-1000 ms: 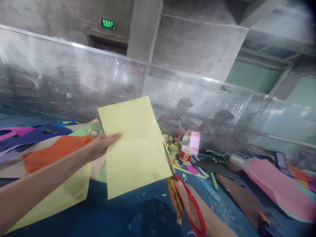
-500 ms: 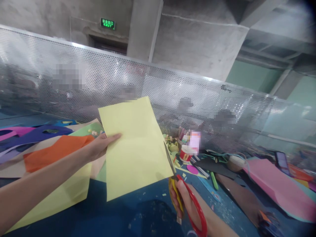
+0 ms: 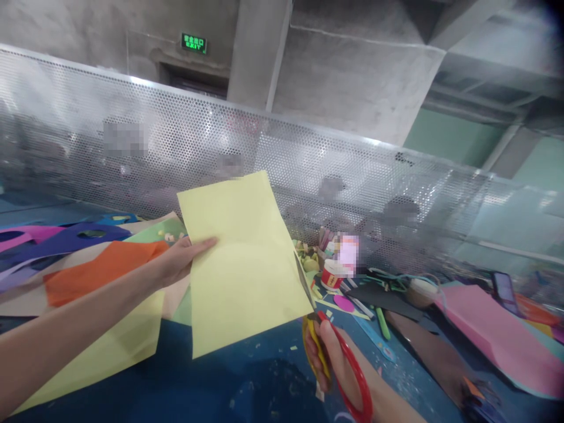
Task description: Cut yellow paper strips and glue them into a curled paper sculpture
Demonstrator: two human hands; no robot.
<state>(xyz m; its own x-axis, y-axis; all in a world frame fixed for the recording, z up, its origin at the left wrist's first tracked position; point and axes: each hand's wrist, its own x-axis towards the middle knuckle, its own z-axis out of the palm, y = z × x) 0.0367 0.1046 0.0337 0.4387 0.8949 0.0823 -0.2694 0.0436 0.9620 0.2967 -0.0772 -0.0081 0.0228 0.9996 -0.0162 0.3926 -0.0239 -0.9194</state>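
Observation:
My left hand (image 3: pixel 183 262) pinches a pale yellow sheet of paper (image 3: pixel 244 270) at its left edge, the thumb lying across the front. The sheet is held up above the table, tilted a little. My right hand (image 3: pixel 332 355) grips a pair of scissors (image 3: pixel 358 376) with red and yellow handles. The blades run up along the sheet's lower right edge and are partly hidden behind it. Under my left forearm lies another yellow sheet (image 3: pixel 110 346). Beside that forearm an orange sheet (image 3: pixel 106 270) rests on other coloured pieces.
Coloured sheets, including a dark blue one (image 3: pixel 66 244), cover the left side. A red and white tub (image 3: pixel 331 276), a green pen-like tool (image 3: pixel 383 324), pink paper (image 3: pixel 493 329) and a phone (image 3: pixel 505 292) lie right. A perforated metal screen (image 3: pixel 189 129) stands behind the blue table (image 3: pixel 229 382).
Almost nothing differs. The sheet, the scissors and my right hand appear very slightly farther right, along with a small shift of the whole view.

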